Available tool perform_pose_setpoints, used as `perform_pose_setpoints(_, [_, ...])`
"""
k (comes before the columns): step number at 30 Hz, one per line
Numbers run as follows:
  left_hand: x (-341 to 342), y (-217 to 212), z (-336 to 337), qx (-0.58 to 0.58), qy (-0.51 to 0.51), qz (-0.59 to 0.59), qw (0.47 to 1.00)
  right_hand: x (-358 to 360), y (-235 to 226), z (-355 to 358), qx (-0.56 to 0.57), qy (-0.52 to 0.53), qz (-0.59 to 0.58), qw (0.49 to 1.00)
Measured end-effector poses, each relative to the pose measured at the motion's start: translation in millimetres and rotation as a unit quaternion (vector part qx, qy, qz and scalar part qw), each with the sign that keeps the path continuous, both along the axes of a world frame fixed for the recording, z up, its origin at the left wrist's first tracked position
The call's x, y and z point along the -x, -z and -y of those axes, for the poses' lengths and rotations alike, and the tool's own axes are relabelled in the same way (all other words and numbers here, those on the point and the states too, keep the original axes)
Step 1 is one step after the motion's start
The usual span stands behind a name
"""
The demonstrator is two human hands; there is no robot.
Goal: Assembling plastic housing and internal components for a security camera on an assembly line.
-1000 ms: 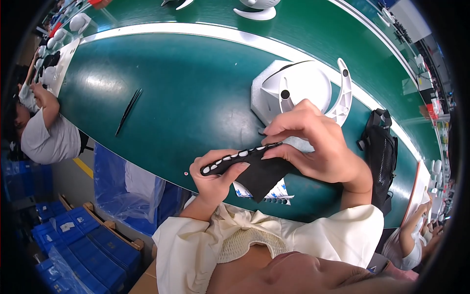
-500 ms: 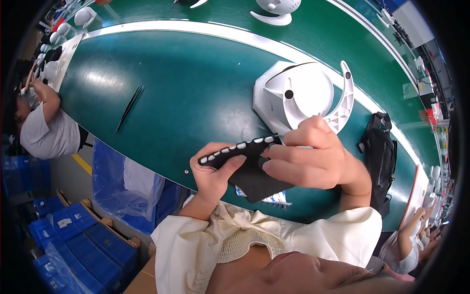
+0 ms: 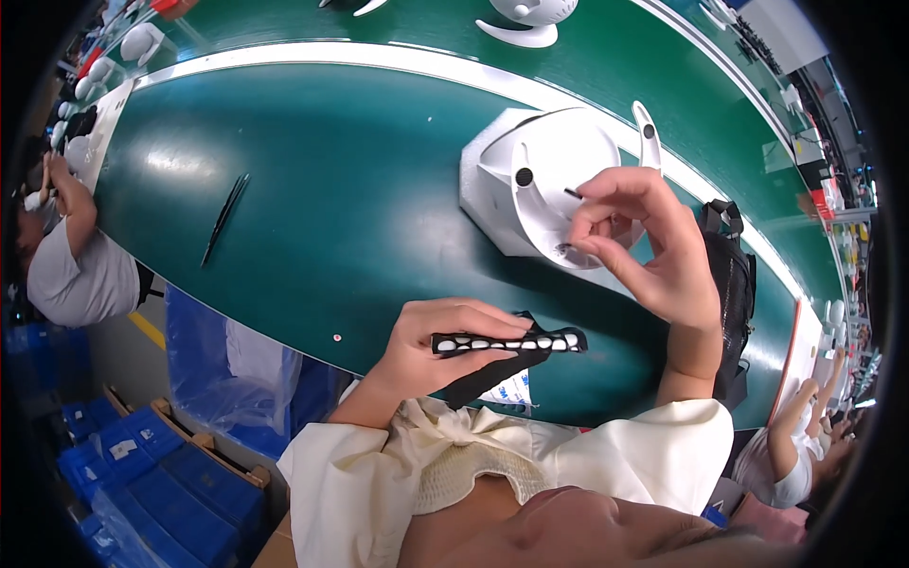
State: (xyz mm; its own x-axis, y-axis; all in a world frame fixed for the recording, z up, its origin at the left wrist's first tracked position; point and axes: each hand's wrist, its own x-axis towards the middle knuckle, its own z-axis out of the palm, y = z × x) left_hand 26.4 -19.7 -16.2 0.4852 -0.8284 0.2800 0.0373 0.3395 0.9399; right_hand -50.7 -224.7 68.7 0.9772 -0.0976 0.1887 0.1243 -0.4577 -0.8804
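A bent black sheet (image 3: 511, 343), with a row of white oval spots along it, is gripped between the thumb and fingers of my left hand (image 3: 445, 346). My right hand (image 3: 653, 251) reaches over a white plastic housing (image 3: 492, 189) with curved, leg-like arms. Its thumb and a finger are pinched together beside the near arm; a small dark patch shows at their tips, and what they hold is too small to make out. One round black pad (image 3: 525, 177) sits on the near arm, another black pad (image 3: 649, 132) on the far arm.
Black tweezers (image 3: 225, 220) lie on the green table at the left. Printed white paper (image 3: 513, 390) lies beneath the sheet at the near edge. A black bag (image 3: 727, 293) is at the right. Blue crates (image 3: 189, 473) stand lower left; a co-worker (image 3: 80, 256) sits left.
My right hand has left the black sheet and moved up to the housing's near arm. My left hand has turned the sheet and shifted it slightly right and down.
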Motion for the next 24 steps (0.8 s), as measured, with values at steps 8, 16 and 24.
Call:
perform_pose_setpoints(8, [-1, -20, 18, -0.044, 0.067, 0.057, 0.995, 2, -2, -3, -0.002, -0.014, -0.013, 1.000])
perform_pose_setpoints(16, [2, -21, 20, -0.033, 0.063, 0.012, 0.997, 2, 1, -5, 0.020, -0.004, -0.008, 1.000])
perform_pose_setpoints(24, [2, -19, 20, -0.016, 0.052, -0.024, 0.998, 2, 1, -7, 0.104, -0.010, 0.056, 0.993])
